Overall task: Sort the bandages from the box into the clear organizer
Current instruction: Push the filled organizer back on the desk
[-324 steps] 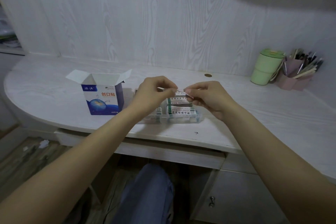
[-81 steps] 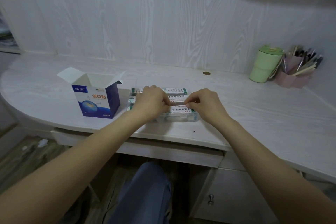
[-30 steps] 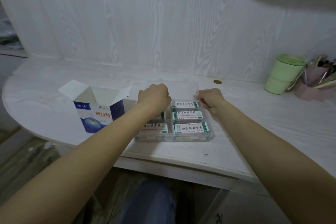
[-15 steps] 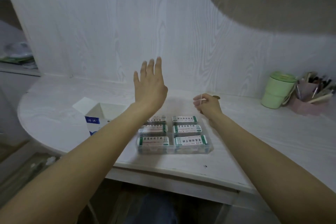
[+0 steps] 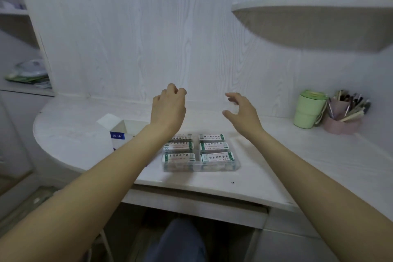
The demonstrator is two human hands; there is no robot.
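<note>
The clear organizer (image 5: 200,167) sits near the desk's front edge, with white and green bandage packs (image 5: 217,156) lying in its two rows of compartments. The open blue and white bandage box (image 5: 125,132) stands to its left, partly hidden by my left forearm. My left hand (image 5: 169,105) hovers in the air behind the organizer with loosely curled fingers and holds nothing. My right hand (image 5: 242,110) hovers beside it, fingers spread and curved, also holding nothing. Neither hand touches the organizer or the box.
A green cup (image 5: 309,111) and a pink pen holder (image 5: 342,122) stand at the back right of the white desk (image 5: 297,155). A curved wall shelf (image 5: 308,25) hangs above them. Side shelves with clutter (image 5: 29,72) are at the left. My knee is under the desk.
Both hands have let go of the organizer and risen above the desk. The left hand's straight fingers have curled loosely, and the right hand has opened. The view has tilted upward.
</note>
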